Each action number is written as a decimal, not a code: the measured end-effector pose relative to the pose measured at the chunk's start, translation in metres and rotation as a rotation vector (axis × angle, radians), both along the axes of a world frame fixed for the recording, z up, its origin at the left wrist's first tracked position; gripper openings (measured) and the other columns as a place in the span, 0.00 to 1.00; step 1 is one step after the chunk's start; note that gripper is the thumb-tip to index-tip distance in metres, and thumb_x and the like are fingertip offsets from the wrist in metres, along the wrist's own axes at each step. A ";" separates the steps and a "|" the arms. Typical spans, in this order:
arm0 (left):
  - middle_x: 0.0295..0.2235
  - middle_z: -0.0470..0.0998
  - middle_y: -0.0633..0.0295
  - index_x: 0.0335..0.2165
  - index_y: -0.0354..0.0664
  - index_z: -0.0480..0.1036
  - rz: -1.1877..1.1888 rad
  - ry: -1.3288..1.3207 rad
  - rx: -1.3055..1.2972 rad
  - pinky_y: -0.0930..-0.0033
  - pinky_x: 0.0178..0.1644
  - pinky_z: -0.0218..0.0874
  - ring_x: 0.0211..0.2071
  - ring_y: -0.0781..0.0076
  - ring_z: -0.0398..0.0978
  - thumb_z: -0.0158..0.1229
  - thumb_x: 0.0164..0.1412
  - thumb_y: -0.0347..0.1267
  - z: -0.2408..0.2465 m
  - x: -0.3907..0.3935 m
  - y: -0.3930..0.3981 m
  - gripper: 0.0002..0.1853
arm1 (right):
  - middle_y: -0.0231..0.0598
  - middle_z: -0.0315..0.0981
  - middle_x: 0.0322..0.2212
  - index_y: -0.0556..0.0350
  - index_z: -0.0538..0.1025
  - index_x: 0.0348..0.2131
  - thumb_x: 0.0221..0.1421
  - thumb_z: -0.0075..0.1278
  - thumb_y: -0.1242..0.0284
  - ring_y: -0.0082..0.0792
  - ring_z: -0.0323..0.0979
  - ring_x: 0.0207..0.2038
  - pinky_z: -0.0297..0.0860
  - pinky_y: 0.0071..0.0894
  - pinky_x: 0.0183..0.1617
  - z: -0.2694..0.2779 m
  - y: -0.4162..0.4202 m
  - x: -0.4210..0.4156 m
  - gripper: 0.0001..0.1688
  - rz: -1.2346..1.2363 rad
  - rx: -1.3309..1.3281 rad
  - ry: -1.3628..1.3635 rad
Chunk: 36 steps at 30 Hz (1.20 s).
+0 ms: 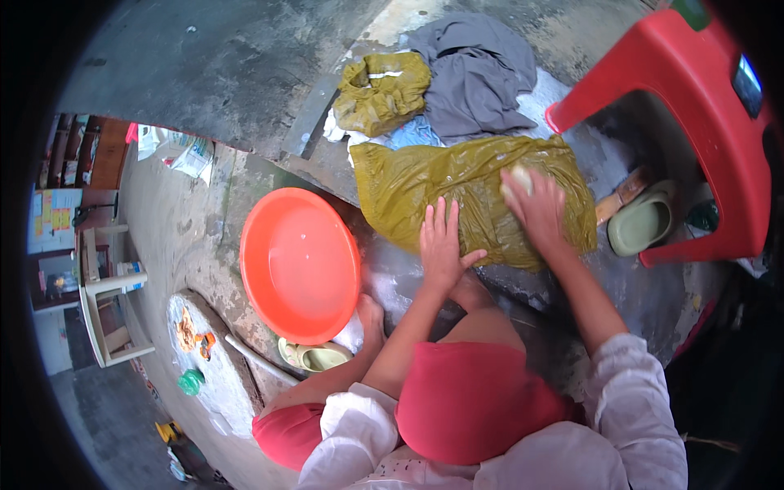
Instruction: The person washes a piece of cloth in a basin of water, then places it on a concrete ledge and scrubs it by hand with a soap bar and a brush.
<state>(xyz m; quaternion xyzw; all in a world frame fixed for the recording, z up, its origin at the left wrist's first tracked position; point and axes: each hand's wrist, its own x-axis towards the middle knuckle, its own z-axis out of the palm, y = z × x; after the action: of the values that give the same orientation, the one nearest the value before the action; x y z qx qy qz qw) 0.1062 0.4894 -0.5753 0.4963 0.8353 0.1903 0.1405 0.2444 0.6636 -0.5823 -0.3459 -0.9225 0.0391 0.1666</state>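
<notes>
A wet mustard-coloured garment (404, 190) lies spread over the concrete in front of me. My left hand (444, 248) rests flat on its near edge, fingers apart. In my right hand (538, 211) is a pale, rounded piece, likely soap (519, 179), pressed on the garment's right part; fingers partly hide it. Beyond lie a bunched mustard garment (386, 92), a grey garment (484, 86) and a light blue cloth (413, 133). To the left of the spread garment stands an orange plastic basin (300, 263), which seems to hold water.
A red plastic stool (692, 67) stands at the right with a phone (747, 86) on it. Near its legs are a wooden-backed brush (628, 190) and a pale green clog (640, 223). Another clog (324, 356) lies below the basin, by a pale pipe (260, 361).
</notes>
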 end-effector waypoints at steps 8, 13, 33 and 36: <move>0.69 0.39 0.51 0.67 0.42 0.39 -0.011 -0.024 -0.087 0.46 0.68 0.37 0.68 0.47 0.39 0.74 0.36 0.49 -0.003 -0.001 -0.007 0.69 | 0.39 0.63 0.56 0.24 0.69 0.58 0.51 0.56 0.64 0.43 0.64 0.50 0.61 0.45 0.49 0.016 -0.068 0.003 0.33 0.426 -0.094 0.157; 0.68 0.38 0.47 0.66 0.31 0.31 0.072 -0.163 0.186 0.51 0.68 0.36 0.69 0.49 0.39 0.78 0.30 0.43 -0.009 0.004 -0.009 0.76 | 0.37 0.62 0.58 0.30 0.72 0.55 0.50 0.56 0.66 0.41 0.65 0.47 0.62 0.43 0.46 0.008 -0.017 -0.072 0.30 0.305 0.064 0.102; 0.68 0.35 0.44 0.67 0.49 0.44 -0.041 -0.097 0.014 0.45 0.67 0.36 0.68 0.42 0.37 0.76 0.35 0.48 0.003 -0.003 -0.008 0.67 | 0.39 0.66 0.50 0.18 0.72 0.52 0.56 0.52 0.63 0.40 0.66 0.45 0.62 0.45 0.46 -0.007 -0.058 0.036 0.24 -0.026 0.030 0.060; 0.68 0.35 0.43 0.67 0.48 0.43 -0.042 -0.098 -0.008 0.45 0.67 0.36 0.68 0.42 0.37 0.75 0.35 0.49 0.004 -0.001 -0.011 0.67 | 0.40 0.67 0.49 0.15 0.73 0.51 0.53 0.54 0.65 0.39 0.66 0.44 0.62 0.43 0.44 0.004 -0.062 0.067 0.26 0.229 0.107 0.042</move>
<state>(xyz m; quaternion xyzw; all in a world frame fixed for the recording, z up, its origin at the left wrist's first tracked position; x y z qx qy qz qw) 0.1049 0.4786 -0.5711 0.5033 0.8175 0.2081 0.1872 0.3119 0.6012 -0.5785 -0.2280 -0.9531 0.0160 0.1986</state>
